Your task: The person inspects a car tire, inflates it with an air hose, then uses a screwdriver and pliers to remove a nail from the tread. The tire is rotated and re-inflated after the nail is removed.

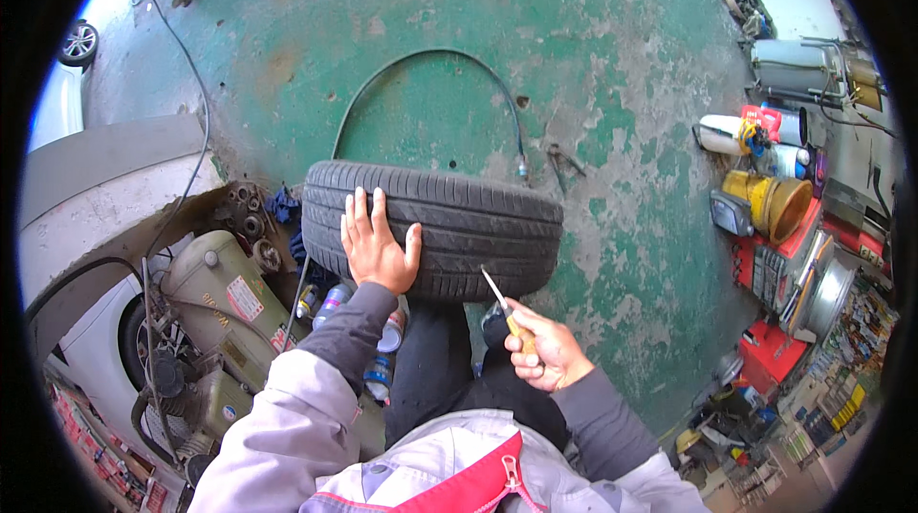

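Note:
A black car tyre (459, 217) stands on its tread in front of my legs, its grooved face turned up toward me. My left hand (377, 247) lies flat on the tread, left of the middle, with fingers stretched and thumb apart. Closed round the yellowish handle of a screwdriver (504, 301), my right hand (547, 349) is just below the tyre's near right edge. The thin metal shaft points up and left, its tip at the tread near a small mark; whether it goes into the rubber I cannot tell.
A black air hose (418, 53) loops over the green floor behind the tyre. Pliers (564, 161) lie to the right of its end. An air compressor (215, 293) stands at left beside several spray cans (332, 304). Containers, a yellow bucket (765, 202) and red boxes (771, 352) line the right side.

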The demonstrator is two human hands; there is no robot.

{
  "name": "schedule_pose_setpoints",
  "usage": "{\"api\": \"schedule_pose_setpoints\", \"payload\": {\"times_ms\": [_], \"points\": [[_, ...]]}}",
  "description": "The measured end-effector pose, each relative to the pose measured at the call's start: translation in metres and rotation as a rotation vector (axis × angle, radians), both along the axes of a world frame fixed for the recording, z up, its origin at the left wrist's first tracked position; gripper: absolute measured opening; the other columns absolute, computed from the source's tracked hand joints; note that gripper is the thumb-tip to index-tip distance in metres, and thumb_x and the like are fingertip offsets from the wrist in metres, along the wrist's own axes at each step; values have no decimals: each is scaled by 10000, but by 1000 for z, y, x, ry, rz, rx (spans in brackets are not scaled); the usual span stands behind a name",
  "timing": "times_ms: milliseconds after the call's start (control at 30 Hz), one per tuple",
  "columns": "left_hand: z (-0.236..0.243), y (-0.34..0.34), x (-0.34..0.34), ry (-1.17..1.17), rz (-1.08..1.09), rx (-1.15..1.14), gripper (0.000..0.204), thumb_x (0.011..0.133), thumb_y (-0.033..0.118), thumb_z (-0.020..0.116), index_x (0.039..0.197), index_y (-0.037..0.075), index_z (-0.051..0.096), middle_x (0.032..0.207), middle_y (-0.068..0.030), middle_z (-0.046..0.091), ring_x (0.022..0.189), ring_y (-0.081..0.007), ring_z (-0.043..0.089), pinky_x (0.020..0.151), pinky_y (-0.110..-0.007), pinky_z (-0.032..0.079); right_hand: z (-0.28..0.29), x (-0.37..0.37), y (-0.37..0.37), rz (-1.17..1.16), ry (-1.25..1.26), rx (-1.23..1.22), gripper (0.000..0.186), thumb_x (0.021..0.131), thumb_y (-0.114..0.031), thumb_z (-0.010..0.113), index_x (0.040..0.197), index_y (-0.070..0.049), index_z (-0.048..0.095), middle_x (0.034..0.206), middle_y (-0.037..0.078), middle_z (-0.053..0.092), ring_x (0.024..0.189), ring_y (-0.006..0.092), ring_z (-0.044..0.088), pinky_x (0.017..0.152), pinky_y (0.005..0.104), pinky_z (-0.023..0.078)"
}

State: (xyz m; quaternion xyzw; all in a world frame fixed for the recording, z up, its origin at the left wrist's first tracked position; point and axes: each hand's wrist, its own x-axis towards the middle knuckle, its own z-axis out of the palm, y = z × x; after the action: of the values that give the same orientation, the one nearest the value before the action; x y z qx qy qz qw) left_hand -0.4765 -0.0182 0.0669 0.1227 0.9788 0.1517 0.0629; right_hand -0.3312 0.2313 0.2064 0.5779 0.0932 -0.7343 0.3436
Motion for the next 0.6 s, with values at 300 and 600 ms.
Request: {"api": "schedule_pose_setpoints", "payload": {"times_ms": [300,600], "points": [[1,-16,-1,-28,27,45,841,970,506,702,1630,56,438,1714,-245,350,1616,-434,290,1314,-573,220,7,-28,-25,1638,743,1080,398,1010,-225,639,1394,-162,726,816,242,718,764,484,725,707,597,585],[0,-15,7,42,17,108,840,943,509,735,1607,68,470,1698,-250,371,1603,-448,313,1300,-596,231,31,-73,-37,2189,771,852,438,1013,-173,551,1429,-101,669,1041,236,760,854,409,796,730,531,640]]}}
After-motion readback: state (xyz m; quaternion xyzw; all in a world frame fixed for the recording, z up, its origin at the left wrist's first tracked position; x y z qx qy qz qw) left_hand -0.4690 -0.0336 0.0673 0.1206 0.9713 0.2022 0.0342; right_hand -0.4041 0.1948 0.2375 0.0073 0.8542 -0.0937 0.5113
